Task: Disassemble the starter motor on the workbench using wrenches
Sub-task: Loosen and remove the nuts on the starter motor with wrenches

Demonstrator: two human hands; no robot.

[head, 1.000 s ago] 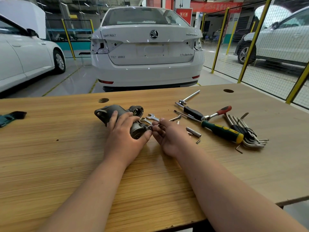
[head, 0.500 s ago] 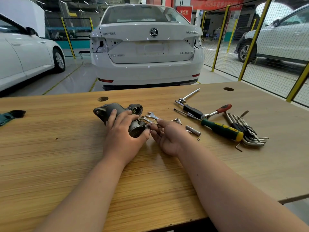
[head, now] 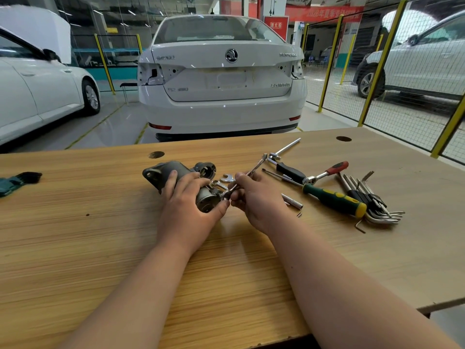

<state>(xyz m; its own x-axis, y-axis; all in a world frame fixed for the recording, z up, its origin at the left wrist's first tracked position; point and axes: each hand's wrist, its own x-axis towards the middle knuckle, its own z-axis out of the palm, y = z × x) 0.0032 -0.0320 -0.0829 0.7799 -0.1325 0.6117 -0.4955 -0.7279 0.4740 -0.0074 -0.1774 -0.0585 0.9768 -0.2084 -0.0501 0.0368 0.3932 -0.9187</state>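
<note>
Two hands, the left hand (head: 191,205) and the right hand (head: 259,202), meet over one starter motor (head: 173,170) on one workbench (head: 100,248). One wrench (head: 255,168) is pinched in the right fingers, and a second wrench (head: 227,177) lies just beyond the fingertips. Right of the fingers lie two screwdrivers, one green-handled screwdriver (head: 334,200) and one black-handled screwdriver (head: 289,171). With them are one ratchet (head: 327,172), one T-bar (head: 285,148), one steel sleeve (head: 293,201), one hex key bundle (head: 375,205) and one loose hex key (head: 359,226).
</note>
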